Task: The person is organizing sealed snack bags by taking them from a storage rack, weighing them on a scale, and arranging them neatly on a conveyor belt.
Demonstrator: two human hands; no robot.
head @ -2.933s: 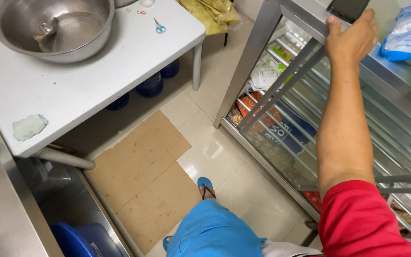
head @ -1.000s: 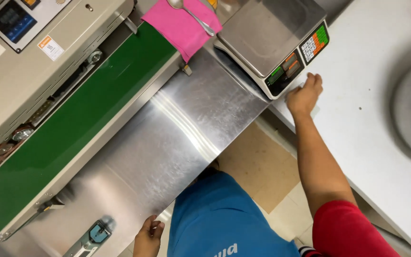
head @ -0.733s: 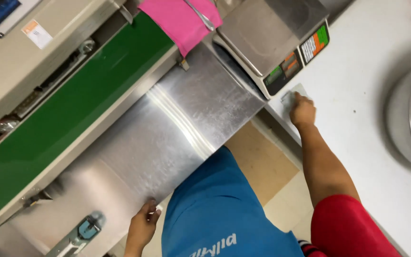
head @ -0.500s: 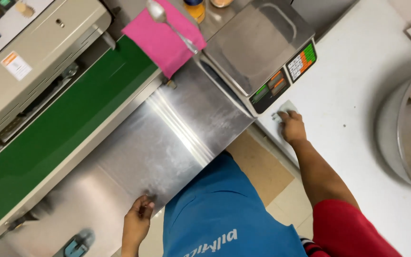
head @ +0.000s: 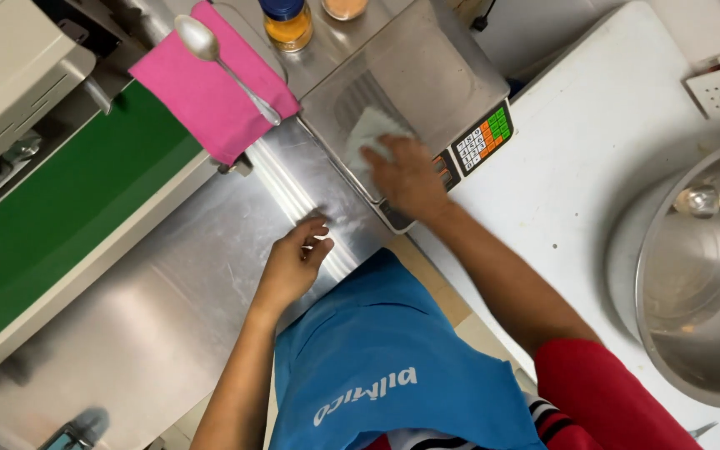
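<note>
1. At the frame's centre, the right hand [head: 406,177] presses flat, fingers together, on a white cloth [head: 370,133] lying on the steel pan of the digital scale [head: 427,75].
2. Its fingertips pin the cloth's near edge; the rest of the cloth spreads toward 11 o'clock.
3. At 7 o'clock from the scale, the left hand [head: 292,265] rests on the stainless steel surface [head: 168,283], fingers loosely curled and holding nothing.
4. At 10 o'clock from the scale, a pink cloth [head: 210,83] carries a metal spoon [head: 222,62].
5. A green conveyor belt [head: 60,217] runs along the surface's far side.
6. At 3 o'clock, a large steel bowl [head: 702,283] sits on the white surface [head: 593,167].
7. A spice jar [head: 287,21] with a blue lid stands at 12 o'clock.
</note>
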